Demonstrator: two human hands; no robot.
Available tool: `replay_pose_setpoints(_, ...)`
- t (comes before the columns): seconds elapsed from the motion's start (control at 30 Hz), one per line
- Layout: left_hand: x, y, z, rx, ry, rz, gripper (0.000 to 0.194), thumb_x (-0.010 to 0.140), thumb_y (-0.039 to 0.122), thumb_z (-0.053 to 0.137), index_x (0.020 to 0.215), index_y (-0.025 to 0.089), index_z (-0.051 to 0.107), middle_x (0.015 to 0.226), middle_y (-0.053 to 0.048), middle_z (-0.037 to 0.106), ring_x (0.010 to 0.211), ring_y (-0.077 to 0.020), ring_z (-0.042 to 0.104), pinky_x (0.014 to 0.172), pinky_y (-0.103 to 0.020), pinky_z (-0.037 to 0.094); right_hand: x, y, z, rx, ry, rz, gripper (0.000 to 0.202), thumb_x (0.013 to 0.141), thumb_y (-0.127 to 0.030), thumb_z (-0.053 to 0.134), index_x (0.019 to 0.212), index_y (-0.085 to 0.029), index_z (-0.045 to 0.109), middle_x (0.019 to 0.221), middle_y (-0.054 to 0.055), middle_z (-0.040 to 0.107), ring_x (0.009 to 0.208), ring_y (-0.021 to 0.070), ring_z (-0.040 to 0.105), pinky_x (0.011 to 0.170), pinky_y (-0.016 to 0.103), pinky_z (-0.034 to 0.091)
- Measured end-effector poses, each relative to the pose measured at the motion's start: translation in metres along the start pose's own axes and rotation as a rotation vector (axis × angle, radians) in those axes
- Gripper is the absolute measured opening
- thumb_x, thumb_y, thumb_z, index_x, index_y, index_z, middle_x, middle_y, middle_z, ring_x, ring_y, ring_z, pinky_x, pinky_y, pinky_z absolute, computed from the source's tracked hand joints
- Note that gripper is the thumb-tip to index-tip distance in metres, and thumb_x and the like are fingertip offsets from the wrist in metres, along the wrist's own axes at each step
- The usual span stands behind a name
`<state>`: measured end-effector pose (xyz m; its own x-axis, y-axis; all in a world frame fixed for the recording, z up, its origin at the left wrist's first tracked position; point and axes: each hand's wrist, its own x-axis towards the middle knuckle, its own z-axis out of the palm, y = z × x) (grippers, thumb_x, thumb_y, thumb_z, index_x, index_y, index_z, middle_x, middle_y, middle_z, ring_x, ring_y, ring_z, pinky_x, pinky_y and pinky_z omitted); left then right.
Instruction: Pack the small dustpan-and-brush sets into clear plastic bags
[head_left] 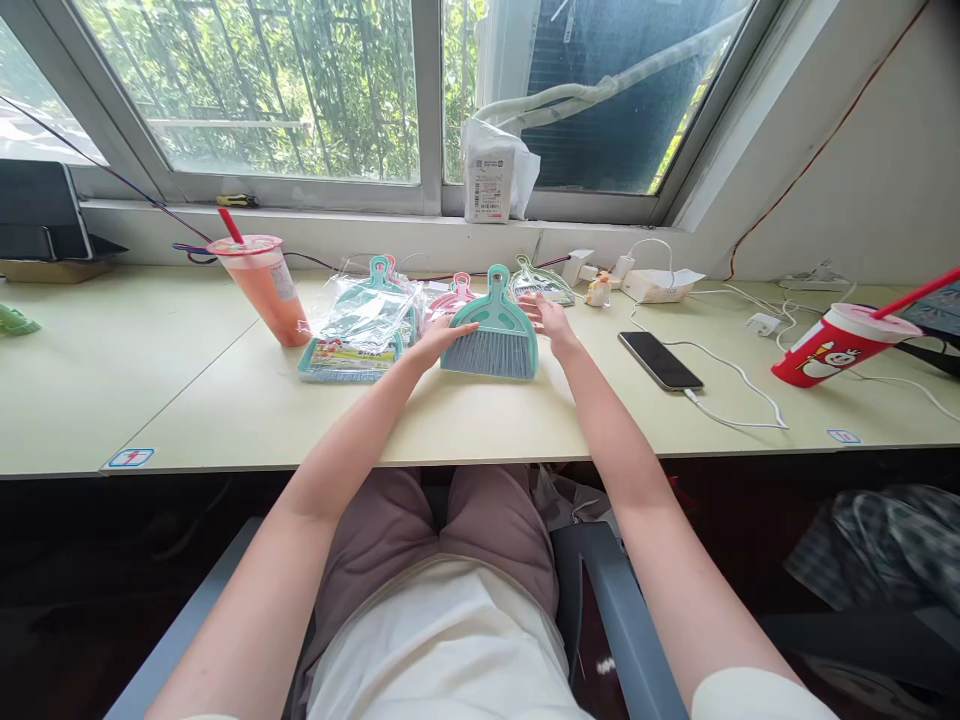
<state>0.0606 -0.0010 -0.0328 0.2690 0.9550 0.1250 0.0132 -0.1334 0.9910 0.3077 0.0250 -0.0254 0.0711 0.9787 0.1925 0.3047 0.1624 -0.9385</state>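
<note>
A mint-green mini dustpan and brush set (pixel 491 318) stands tilted up on the table in front of me, its grey bristles facing me. My left hand (pixel 435 343) grips its left edge, thumb laid over the front. At the right edge is my right hand (pixel 553 322), fingers stretched and apart, the tips touching or very close to the rim. More sets lie around it: a stack of green ones in clear plastic wrap (pixel 360 325) to the left, a pink one (pixel 454 290) partly hidden behind, and a pale green one (pixel 541 283) behind my right hand.
A tilted cup of orange-pink drink (pixel 262 290) stands left of the wrapped stack. On the right lie a phone (pixel 660 361) on a white cable (pixel 742 380) and a leaning red cup (pixel 832 350). A small figurine (pixel 599 290) and chargers sit near the wall.
</note>
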Motion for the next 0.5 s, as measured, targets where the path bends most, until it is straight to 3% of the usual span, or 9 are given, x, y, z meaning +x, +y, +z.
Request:
replay_pose_setpoints(0.1, 0.002, -0.002, 0.000, -0.090, 0.087, -0.003, 0.051, 0.065, 0.047, 0.084, 0.107, 0.020, 0.073, 0.106, -0.010, 0.075, 0.113, -0.0359, 0.067, 0.099, -0.050, 0.053, 0.007, 0.019, -0.021, -0.535, 0.187, 0.050, 0.036, 0.099, -0.036, 0.053, 0.125, -0.017, 0.068, 0.136, 0.015, 0.065, 0.132, 0.0287, 0.054, 0.110, 0.045, 0.042)
replay_pose_setpoints(0.17, 0.004, -0.003, -0.002, -0.158, 0.144, 0.012, 0.052, 0.067, 0.046, 0.083, 0.112, 0.022, 0.070, 0.109, -0.009, 0.075, 0.117, -0.0358, 0.065, 0.101, -0.051, 0.052, 0.010, 0.029, -0.032, -0.816, 0.127, 0.097, 0.041, 0.093, -0.037, 0.064, 0.128, -0.016, 0.066, 0.142, 0.019, 0.059, 0.140, 0.0335, 0.045, 0.113, 0.051, 0.037)
replay_pose_setpoints(0.23, 0.007, -0.004, -0.006, -0.209, 0.186, 0.021, 0.054, 0.068, 0.045, 0.081, 0.115, 0.022, 0.067, 0.114, -0.009, 0.073, 0.121, -0.0353, 0.064, 0.104, -0.051, 0.051, 0.013, 0.036, -0.037, -0.947, 0.037, 0.128, 0.043, 0.090, -0.040, 0.068, 0.126, -0.018, 0.068, 0.143, 0.019, 0.057, 0.140, 0.0341, 0.044, 0.112, 0.051, 0.038)
replay_pose_setpoints(0.37, 0.014, -0.011, -0.016, -0.233, 0.251, 0.011, 0.054, 0.070, 0.047, 0.080, 0.115, 0.023, 0.065, 0.116, -0.009, 0.071, 0.125, -0.0340, 0.061, 0.108, -0.051, 0.048, 0.023, 0.042, -0.043, -0.899, -0.007, 0.140, 0.034, 0.080, -0.028, 0.076, 0.112, -0.018, 0.074, 0.125, 0.014, 0.066, 0.129, 0.0286, 0.054, 0.109, 0.039, 0.041)
replay_pose_setpoints(0.5, 0.021, -0.019, -0.022, -0.246, 0.296, 0.036, 0.052, 0.069, 0.048, 0.081, 0.112, 0.023, 0.065, 0.112, -0.010, 0.071, 0.124, -0.0341, 0.061, 0.107, -0.050, 0.049, 0.031, 0.047, -0.050, -0.626, 0.178, 0.155, 0.046, 0.063, -0.011, 0.081, 0.108, -0.017, 0.072, 0.118, 0.012, 0.069, 0.127, 0.0291, 0.057, 0.110, 0.039, 0.043)
